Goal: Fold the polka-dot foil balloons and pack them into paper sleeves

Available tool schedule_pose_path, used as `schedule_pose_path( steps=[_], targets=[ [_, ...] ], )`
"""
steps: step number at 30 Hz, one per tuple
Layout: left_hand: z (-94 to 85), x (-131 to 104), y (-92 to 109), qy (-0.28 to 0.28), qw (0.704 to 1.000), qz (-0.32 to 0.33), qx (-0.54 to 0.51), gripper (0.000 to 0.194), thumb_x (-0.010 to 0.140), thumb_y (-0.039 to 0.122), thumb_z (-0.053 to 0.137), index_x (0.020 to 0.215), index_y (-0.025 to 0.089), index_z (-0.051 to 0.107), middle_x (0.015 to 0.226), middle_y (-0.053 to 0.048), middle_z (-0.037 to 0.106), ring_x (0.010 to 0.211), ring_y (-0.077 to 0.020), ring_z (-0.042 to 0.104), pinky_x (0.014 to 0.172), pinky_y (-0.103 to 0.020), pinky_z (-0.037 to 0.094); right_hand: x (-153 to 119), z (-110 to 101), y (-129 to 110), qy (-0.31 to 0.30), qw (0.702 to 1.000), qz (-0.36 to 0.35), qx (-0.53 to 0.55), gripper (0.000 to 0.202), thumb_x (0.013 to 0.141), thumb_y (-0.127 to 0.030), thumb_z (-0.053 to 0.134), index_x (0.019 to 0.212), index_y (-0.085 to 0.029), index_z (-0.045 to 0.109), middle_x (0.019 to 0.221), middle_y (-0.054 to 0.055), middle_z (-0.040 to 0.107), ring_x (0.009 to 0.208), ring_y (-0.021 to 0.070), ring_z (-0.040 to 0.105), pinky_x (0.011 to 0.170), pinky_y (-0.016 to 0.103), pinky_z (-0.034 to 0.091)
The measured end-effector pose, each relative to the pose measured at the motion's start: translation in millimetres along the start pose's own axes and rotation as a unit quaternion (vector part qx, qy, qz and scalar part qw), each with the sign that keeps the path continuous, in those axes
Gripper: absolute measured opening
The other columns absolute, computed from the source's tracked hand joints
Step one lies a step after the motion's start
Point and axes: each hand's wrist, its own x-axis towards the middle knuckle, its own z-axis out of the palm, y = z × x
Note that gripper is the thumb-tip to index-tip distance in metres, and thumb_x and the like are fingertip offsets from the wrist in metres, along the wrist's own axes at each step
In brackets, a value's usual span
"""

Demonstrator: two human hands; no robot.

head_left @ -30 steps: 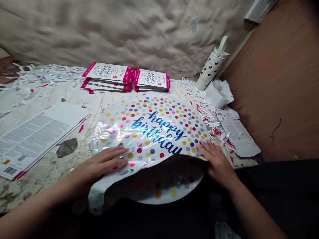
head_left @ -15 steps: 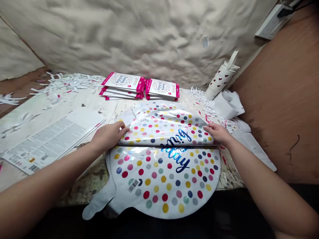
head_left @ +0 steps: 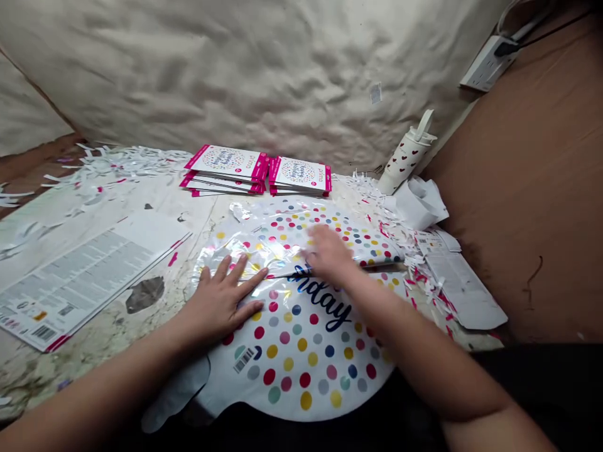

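A flat foil balloon [head_left: 301, 358], white with coloured dots, blue lettering and a barcode, lies in front of me. Its far part is folded over, and the lower end hangs past the table edge. My left hand [head_left: 228, 292] lies flat with fingers spread on the left side of the balloon, across the fold. Over the folded part, right of the middle, is my right hand [head_left: 330, 254]; its fingers are smeared by motion. Part of the lettering is hidden by the fold and my right hand.
Two stacks of pink-edged packets [head_left: 226, 163] stand at the back. Printed card sleeves [head_left: 89, 282] lie left, a white folded card [head_left: 464, 282] right. A heart-patterned tumbler [head_left: 406, 157] stands by crumpled paper [head_left: 419, 204]. Paper shreds [head_left: 117, 163] litter the table [head_left: 198, 220].
Both hands have left the folded edge they were pinching. The left now lies flat on the balloon; the right has moved inward over the fold, which looks flatter.
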Motion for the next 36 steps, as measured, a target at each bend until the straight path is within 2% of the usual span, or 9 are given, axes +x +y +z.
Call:
schedule_pose_path(
  steps=[3, 5, 9, 12, 17, 22, 29, 32, 36],
  targets=[
    [2.4, -0.4, -3.9, 0.009, 1.000, 0.000, -0.007, 0.059, 0.082, 0.063, 0.036, 0.137, 0.040, 0.029, 0.150, -0.009, 0.016, 0.133, -0.0443, 0.011, 0.097, -0.065, 0.015, -28.2, 25.6, -30.6, -0.084, 0.992, -0.093, -0.005, 0.072, 0.079, -0.067, 0.040, 0.139, -0.029, 0.029, 0.149, -0.004, 0.025, 0.136, 0.0196, 0.020, 0.112, 0.036, 0.010],
    [2.6, -1.5, -6.4, 0.008, 1.000, 0.001, -0.009, 0.058, 0.083, 0.063, 0.036, 0.136, 0.040, 0.030, 0.150, -0.008, 0.017, 0.134, -0.0438, 0.011, 0.097, -0.065, 0.016, -55.1, 24.7, -8.9, -0.114, 0.993, -0.024, -0.035, 0.072, 0.081, -0.066, 0.035, 0.142, -0.029, 0.023, 0.149, -0.004, 0.021, 0.137, 0.0182, 0.018, 0.112, 0.037, 0.010],
    [-5.1, 4.8, 6.1, 0.009, 1.000, -0.004, 0.005, 0.061, 0.082, 0.064, 0.036, 0.135, 0.034, 0.037, 0.148, -0.011, 0.023, 0.134, -0.0430, 0.013, 0.098, -0.064, 0.016, -111.0, 0.0, 72.0, -0.070, 0.965, 0.229, -0.109, 0.066, 0.092, -0.045, 0.018, 0.136, 0.004, 0.029, 0.139, 0.029, 0.032, 0.130, 0.0374, 0.029, 0.100, 0.062, 0.018],
    [-12.7, 20.5, 39.8, 0.039, 0.999, 0.015, 0.000, 0.072, 0.084, 0.061, 0.033, 0.140, 0.017, 0.030, 0.148, -0.016, 0.019, 0.136, -0.0370, 0.011, 0.105, -0.054, 0.017, -131.1, -4.7, 90.2, -0.013, 0.945, 0.276, -0.173, 0.059, 0.093, -0.041, 0.021, 0.137, -0.003, 0.033, 0.137, 0.024, 0.040, 0.128, 0.0337, 0.033, 0.102, 0.053, 0.022],
    [-12.5, 40.6, 94.1, -0.030, 0.998, 0.038, -0.027, 0.081, 0.082, 0.067, 0.030, 0.142, 0.013, 0.025, 0.148, -0.018, 0.016, 0.134, -0.0406, 0.012, 0.104, -0.056, 0.020, -115.3, 3.2, 53.4, -0.009, 0.954, 0.249, -0.165, 0.071, 0.085, -0.066, 0.022, 0.143, -0.025, 0.023, 0.128, 0.017, 0.050, 0.114, 0.0318, 0.048, 0.093, 0.045, 0.035],
    [-4.5, 38.2, 98.5, -0.046, 0.998, 0.031, -0.038, 0.075, 0.081, 0.067, 0.030, 0.142, 0.022, 0.026, 0.148, -0.017, 0.017, 0.134, -0.0422, 0.010, 0.102, -0.060, 0.017, -104.0, -4.0, 39.1, -0.002, 0.942, 0.308, -0.131, 0.070, 0.086, -0.064, 0.016, 0.143, -0.025, 0.023, 0.107, 0.016, 0.059, 0.100, 0.0302, 0.055, 0.083, 0.042, 0.041],
    [2.6, 38.3, 95.6, -0.026, 0.998, 0.034, -0.049, 0.074, 0.080, 0.067, 0.034, 0.141, 0.026, 0.026, 0.149, -0.016, 0.015, 0.134, -0.0434, 0.008, 0.101, -0.061, 0.015, -94.3, 18.7, 59.9, 0.057, 0.930, 0.359, 0.050, 0.085, 0.077, -0.069, 0.039, 0.142, -0.016, 0.025, 0.139, 0.020, 0.036, 0.132, 0.0391, 0.022, 0.105, 0.053, 0.017],
    [0.3, 42.5, 101.7, -0.030, 0.998, 0.016, -0.054, 0.083, 0.078, 0.069, 0.034, 0.143, 0.019, 0.021, 0.149, -0.018, 0.013, 0.134, -0.0444, 0.009, 0.100, -0.063, 0.016, -82.5, 2.8, 70.1, 0.098, 0.908, 0.369, 0.174, 0.080, 0.086, -0.061, 0.025, 0.144, -0.008, 0.009, 0.143, 0.021, 0.030, 0.133, 0.0299, 0.027, 0.104, 0.045, 0.027],
    [-4.2, 48.0, 109.8, -0.037, 0.998, -0.003, -0.056, 0.094, 0.071, 0.075, 0.039, 0.142, 0.016, 0.024, 0.148, -0.022, 0.014, 0.131, -0.0506, 0.008, 0.093, -0.071, 0.016, -54.4, -29.8, 17.0, 0.181, 0.923, 0.252, 0.228, 0.066, 0.092, -0.046, 0.005, 0.142, -0.007, -0.014, 0.151, 0.016, 0.008, 0.138, 0.0191, 0.016, 0.105, 0.040, 0.029]
  ],
)
